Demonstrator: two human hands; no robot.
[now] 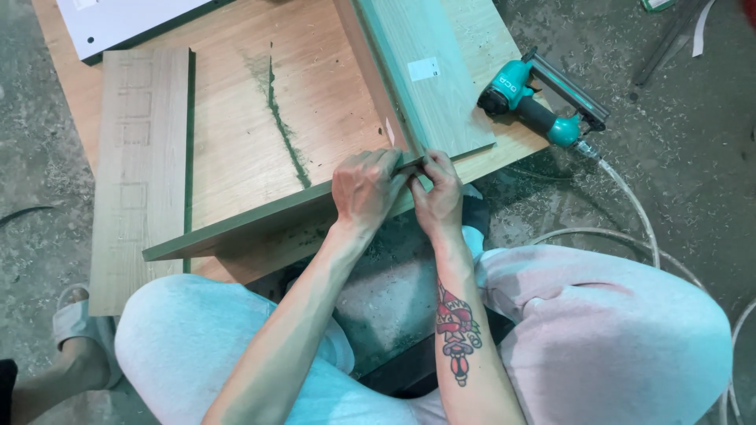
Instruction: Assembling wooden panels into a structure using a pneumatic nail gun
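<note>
both the left hand [364, 189] and right hand [438, 193] pinch the corner where an upright wooden panel [260, 220] meets a second panel [421, 71], on a wooden board [236, 134]; a teal nail gun [539, 106] lies just beside the second panel.

light: even, soft, moderately bright, cool greenish cast | shadows: faint, diffuse beneath the boards | glare: mild sheen on the pale trousers [606, 330] | focus: centre sharp, corners slightly soft | distortion: slight wide-angle stretch
</note>
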